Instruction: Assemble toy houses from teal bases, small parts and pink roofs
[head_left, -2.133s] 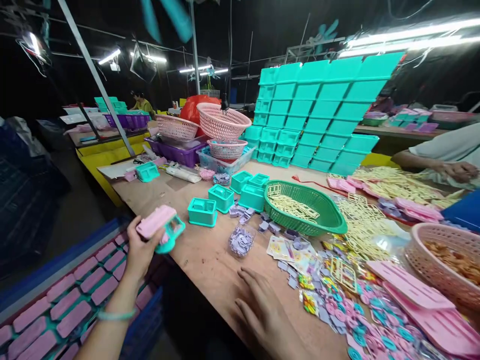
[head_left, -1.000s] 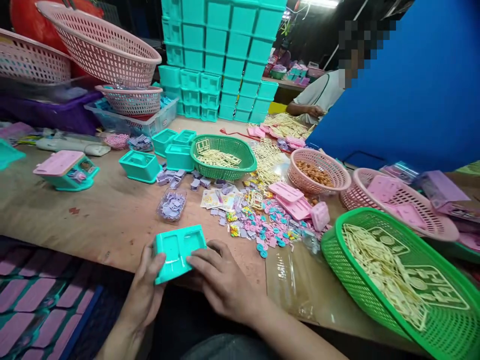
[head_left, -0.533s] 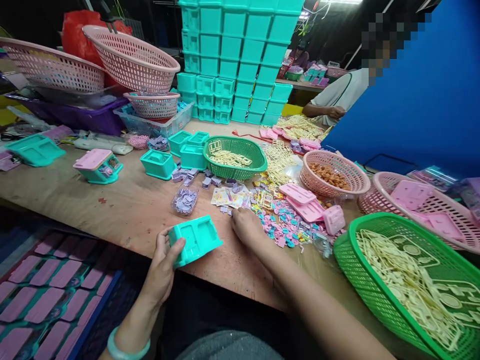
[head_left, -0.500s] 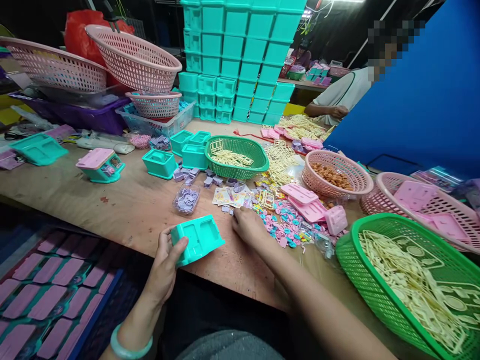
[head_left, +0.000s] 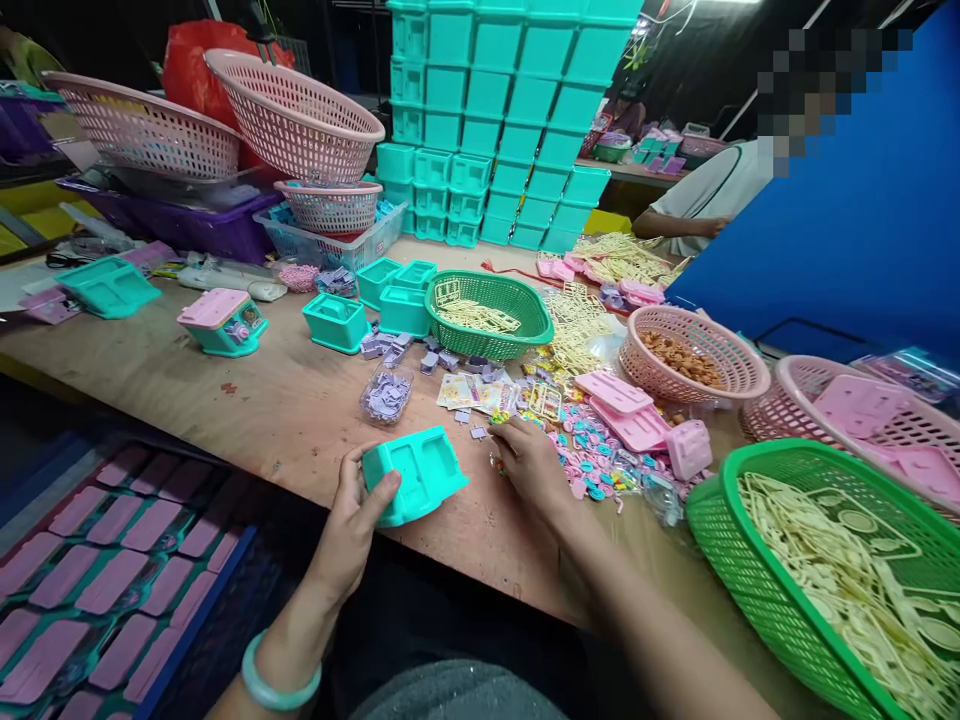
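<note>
A turquoise plastic box [head_left: 416, 478] is in my left hand [head_left: 358, 500], tilted, with its recessed side facing up and the thumb pressed on its near face. To its right, just above the table, is my right hand [head_left: 531, 462], fingers drawn together. Small coloured bits with a clear sheen show beside those fingertips; what the fingers grip is too small to make out. Small lilac pieces [head_left: 478, 432] lie just left of the fingertips, in front of printed cards [head_left: 476, 392]. A clear tub of lilac parts [head_left: 387, 394] stands behind the box.
Pink and blue small parts [head_left: 589, 450] and pink panels [head_left: 622, 408] spread right of my hand. Green baskets [head_left: 709, 520] and pink baskets [head_left: 637, 368] line the right. Stacked turquoise boxes [head_left: 517, 100] rise behind. A finished-looking pink-topped box [head_left: 223, 322] stands left. A person [head_left: 701, 200] sits across.
The view has turned slightly left, so everything sits further right. My right hand has shifted and lifted a little from the lilac pieces; coloured bits now show by its fingertips. My left hand keeps the box.
</note>
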